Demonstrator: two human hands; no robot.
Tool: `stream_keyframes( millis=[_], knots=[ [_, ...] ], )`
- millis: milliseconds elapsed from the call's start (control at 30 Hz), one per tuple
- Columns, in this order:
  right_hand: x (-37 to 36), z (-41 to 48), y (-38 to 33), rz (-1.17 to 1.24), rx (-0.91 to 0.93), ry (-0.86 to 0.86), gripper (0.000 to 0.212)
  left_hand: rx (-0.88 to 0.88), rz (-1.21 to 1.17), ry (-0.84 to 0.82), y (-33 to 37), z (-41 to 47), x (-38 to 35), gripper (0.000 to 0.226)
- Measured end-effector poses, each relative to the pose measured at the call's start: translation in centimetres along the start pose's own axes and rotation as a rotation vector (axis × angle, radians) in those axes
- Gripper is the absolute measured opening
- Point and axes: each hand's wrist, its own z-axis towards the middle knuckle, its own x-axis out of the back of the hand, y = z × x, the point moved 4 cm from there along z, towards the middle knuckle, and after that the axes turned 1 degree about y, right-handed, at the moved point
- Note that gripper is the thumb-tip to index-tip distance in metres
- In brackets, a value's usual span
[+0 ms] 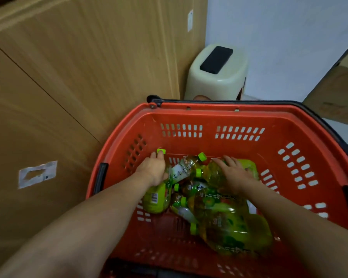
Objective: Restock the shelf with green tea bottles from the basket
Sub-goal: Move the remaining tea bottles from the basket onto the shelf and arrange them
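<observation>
Tall brown corrugated cardboard boxes stand left of the left hand, one bearing a torn white label. Beyond the right hand, a cream plastic stool, topped by a flat black rectangular object, stands before a pale bluish wall.

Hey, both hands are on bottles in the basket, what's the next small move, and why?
Probably curl the fingers round both bottles and lift them out. The left hand lies on the left bottle, the right hand on the right bottle; both lie in the basket, and no firm grip shows.
</observation>
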Motion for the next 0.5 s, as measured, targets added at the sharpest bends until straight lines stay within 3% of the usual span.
stream_keyframes(
  millis=[133,267,500],
  knots=[
    [0.1,0.9,0.7,-0.097,-0.023,0.109,0.108,0.054,-0.021,0.071,0.9,0.6,-0.5,0.108],
    [0.2,1.0,0.3,-0.126,-0.027,0.128,0.106,0.147,-0.064,0.041,0.9,0.0,-2.2,0.124],
    [2.9,-1.2,0.1,0.036,-0.084,0.216,0.111,0.218,-0.171,-0.081,0.2,-1.1,-3.8,0.095]
  ],
)
